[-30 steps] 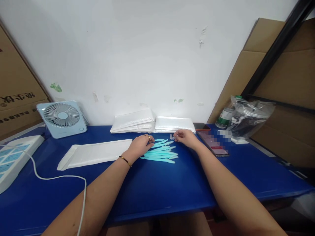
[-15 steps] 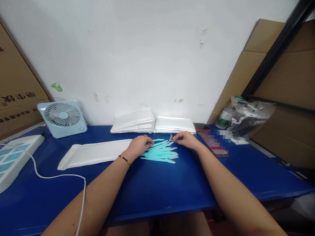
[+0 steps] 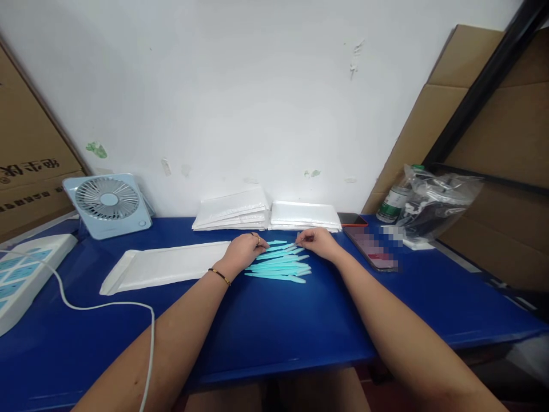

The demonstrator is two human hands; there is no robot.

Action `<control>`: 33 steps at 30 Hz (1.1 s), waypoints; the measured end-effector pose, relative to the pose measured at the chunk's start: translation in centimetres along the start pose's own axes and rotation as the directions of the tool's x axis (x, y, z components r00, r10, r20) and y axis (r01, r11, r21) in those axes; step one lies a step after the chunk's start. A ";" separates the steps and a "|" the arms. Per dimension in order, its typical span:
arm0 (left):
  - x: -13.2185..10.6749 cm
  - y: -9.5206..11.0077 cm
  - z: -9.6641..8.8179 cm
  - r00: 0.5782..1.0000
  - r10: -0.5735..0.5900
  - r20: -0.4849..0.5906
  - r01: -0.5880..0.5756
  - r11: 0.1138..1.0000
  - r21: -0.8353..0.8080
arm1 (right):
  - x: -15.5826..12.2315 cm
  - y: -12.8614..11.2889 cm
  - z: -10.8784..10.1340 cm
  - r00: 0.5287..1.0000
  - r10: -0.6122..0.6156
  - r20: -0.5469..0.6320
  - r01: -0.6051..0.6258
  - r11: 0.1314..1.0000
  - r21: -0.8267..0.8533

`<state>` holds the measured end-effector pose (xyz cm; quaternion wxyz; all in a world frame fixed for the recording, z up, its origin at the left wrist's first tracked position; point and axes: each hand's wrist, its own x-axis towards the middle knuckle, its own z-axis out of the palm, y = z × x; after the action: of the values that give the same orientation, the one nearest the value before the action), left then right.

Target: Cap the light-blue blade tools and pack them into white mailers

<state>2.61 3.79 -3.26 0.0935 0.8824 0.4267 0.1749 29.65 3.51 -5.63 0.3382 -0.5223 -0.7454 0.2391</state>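
Note:
Several slim teal eyebrow razors (image 3: 278,268) with pale, clear-looking blade ends lie fanned out on the blue table (image 3: 274,326), handles to the left. My left hand (image 3: 246,250), with a ring and a dark bracelet, has its fingertips closed at the handle end of an upper razor. At the blade ends on the right, my right hand (image 3: 316,240) is pinched on a small, clear piece that looks like a blade cover. Left of the razors lies a long white padded mailer (image 3: 167,266), its right end partly behind my left hand.
Stacks of white padded mailers (image 3: 231,210) stand against the wall. A blue fan (image 3: 107,205) and a power strip (image 3: 30,274) with a white cable are at left. Phones (image 3: 372,247), a bottle (image 3: 392,203) and a clear plastic bag (image 3: 446,200) sit at right.
My right hand has shifted slightly left, closer to the blade ends. The upper razors have spread a little apart from the lower ones, and my left hand has barely moved.

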 end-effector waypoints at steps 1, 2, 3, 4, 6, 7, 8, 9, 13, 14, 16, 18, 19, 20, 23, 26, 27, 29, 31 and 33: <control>0.0 0.0 0.0 1.000 0.000 -0.001 0.000 1.000 0.000 | 0.0 -0.3 0.2 1.000 -0.006 0.001 0.006 1.000 0.002; 0.1 0.1 0.0 1.000 0.001 -0.001 -0.001 1.000 0.000 | -0.1 -0.5 0.3 1.000 -0.011 0.004 0.011 1.000 0.004; 0.1 0.1 0.1 1.000 0.004 0.000 -0.004 1.000 0.000 | -0.1 -0.9 0.5 1.000 -0.017 0.012 0.016 1.000 0.008; 0.1 0.1 0.1 1.000 0.008 0.002 -0.008 1.000 0.000 | -0.1 -1.2 0.5 0.999 -0.022 0.027 0.022 1.000 0.009; 0.1 0.2 0.0 1.000 0.017 0.011 -0.017 1.000 0.006 | -0.2 -1.6 0.5 0.998 -0.035 0.058 0.035 0.999 0.001; 0.1 0.2 0.0 1.000 0.018 0.013 -0.018 1.000 0.014 | -0.2 -1.6 0.3 0.998 -0.047 0.048 0.048 0.999 -0.011; 0.0 0.3 -0.1 1.000 0.014 0.011 -0.015 1.000 0.024 | -0.2 -1.5 0.1 0.998 -0.067 0.014 0.067 0.997 -0.035; 0.0 0.3 -0.2 1.000 0.009 0.002 -0.009 0.999 0.038 | -0.1 -1.4 -0.1 0.995 -0.095 -0.035 0.092 0.993 -0.073; -0.4 0.3 -0.6 0.998 -0.011 -0.057 0.017 0.995 0.101 | 0.3 -0.2 -1.0 0.973 -0.209 -0.102 0.170 0.940 -0.296; -0.5 0.4 -0.7 0.999 -0.011 -0.052 0.016 0.994 0.111 | 0.4 0.0 -1.1 0.974 -0.216 -0.066 0.182 0.925 -0.334; -0.6 0.4 -0.7 1.000 0.001 -0.019 0.002 0.992 0.129 | 0.5 0.0 -1.2 0.977 -0.213 0.001 0.198 0.907 -0.373; -0.7 0.5 -0.6 1.000 0.021 0.012 -0.023 0.989 0.143 | 0.4 -0.2 -1.3 0.983 -0.182 0.020 0.176 0.908 -0.379; -0.7 0.5 -0.5 0.999 0.030 0.019 -0.033 0.988 0.148 | 0.3 -0.4 -1.3 0.988 -0.153 0.017 0.148 0.914 -0.378; -0.7 0.6 -0.5 0.999 0.034 0.023 -0.037 0.988 0.151 | 0.2 -0.5 -1.3 0.993 -0.120 0.007 0.114 0.920 -0.376; -0.8 0.8 -0.5 0.999 0.024 0.031 -0.028 0.988 0.151 | 0.1 -0.7 -1.5 0.999 -0.037 -0.011 0.030 0.935 -0.354; -0.8 1.0 -0.6 0.999 0.011 0.037 -0.016 0.988 0.152 | 0.1 -0.4 -1.7 1.000 0.021 -0.023 -0.028 0.950 -0.312; -0.8 1.1 -0.7 0.999 0.008 0.040 -0.014 0.988 0.152 | 0.2 -0.2 -1.8 0.999 0.028 -0.031 -0.037 0.950 -0.310; -0.8 1.2 -0.7 0.999 0.003 0.045 -0.010 0.988 0.156 | 0.1 -0.1 -1.8 0.998 0.012 -0.058 -0.030 0.946 -0.322; -0.8 1.3 -0.7 0.999 0.003 0.047 -0.011 0.987 0.158 | 0.1 -0.3 -1.6 0.996 -0.036 -0.083 0.006 0.941 -0.339; -0.8 1.3 -0.7 0.999 0.008 0.046 -0.015 0.987 0.157 | 0.1 -0.7 -1.2 0.993 -0.098 -0.066 0.069 0.933 -0.353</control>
<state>2.78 2.39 -2.35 0.0323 0.8931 0.4320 0.1212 30.04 3.39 -4.32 0.2801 -0.5514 -0.7831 0.0661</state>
